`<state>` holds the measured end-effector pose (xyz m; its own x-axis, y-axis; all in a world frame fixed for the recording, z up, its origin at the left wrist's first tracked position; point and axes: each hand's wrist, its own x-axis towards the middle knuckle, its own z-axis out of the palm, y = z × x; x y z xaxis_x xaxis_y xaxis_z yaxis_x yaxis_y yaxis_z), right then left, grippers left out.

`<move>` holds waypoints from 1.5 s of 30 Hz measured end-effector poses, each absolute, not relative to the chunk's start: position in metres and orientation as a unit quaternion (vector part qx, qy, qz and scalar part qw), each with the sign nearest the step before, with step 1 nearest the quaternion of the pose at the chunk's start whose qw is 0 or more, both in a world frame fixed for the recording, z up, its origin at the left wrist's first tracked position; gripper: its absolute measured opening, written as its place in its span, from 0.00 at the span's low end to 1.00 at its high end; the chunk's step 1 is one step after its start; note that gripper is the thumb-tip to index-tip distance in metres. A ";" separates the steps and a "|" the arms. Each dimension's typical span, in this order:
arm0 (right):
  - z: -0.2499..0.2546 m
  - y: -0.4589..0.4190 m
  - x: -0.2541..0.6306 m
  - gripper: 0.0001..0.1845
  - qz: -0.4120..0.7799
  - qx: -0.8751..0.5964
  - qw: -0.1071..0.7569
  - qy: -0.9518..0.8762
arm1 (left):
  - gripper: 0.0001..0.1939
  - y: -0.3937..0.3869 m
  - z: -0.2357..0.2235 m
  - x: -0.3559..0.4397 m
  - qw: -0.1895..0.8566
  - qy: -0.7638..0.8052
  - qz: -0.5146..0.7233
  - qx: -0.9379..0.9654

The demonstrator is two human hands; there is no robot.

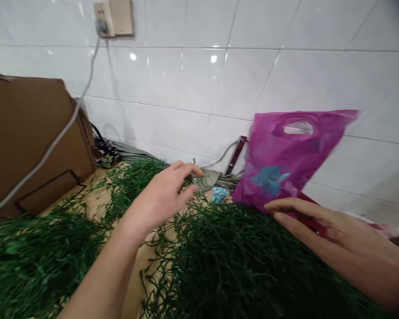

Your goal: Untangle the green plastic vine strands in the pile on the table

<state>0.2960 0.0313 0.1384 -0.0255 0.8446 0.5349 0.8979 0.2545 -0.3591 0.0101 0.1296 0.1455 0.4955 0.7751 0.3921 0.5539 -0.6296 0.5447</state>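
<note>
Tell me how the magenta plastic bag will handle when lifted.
The magenta plastic bag looks thin and floppy, so it will probably sag when lifted. It seems light for its size. Its glossy film may feel slippery, though the die-cut handle should give a grip.

A brown cardboard box (29,141) stands by a white glazed tile wall (186,75), crossed by a grey cable (61,128) hanging from a beige wall socket (103,20).

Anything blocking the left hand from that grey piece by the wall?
Nothing visible: the left hand sits right at the grey piece, fingers reaching its edge. The green wiry strands lie below and left, not across the path.
</note>
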 end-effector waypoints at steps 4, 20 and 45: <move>0.153 0.029 0.286 0.17 -0.005 -0.653 0.242 -0.718 | 0.11 0.132 0.145 0.009 0.169 0.368 0.300 0.864; 0.152 0.039 0.264 0.12 -0.018 -0.620 0.279 -0.733 | 0.10 0.134 0.138 0.022 0.205 0.331 0.254 0.885; 0.135 0.062 0.218 0.05 0.002 -0.555 0.346 -0.756 | 0.07 0.134 0.135 0.029 0.381 0.326 0.264 0.824</move>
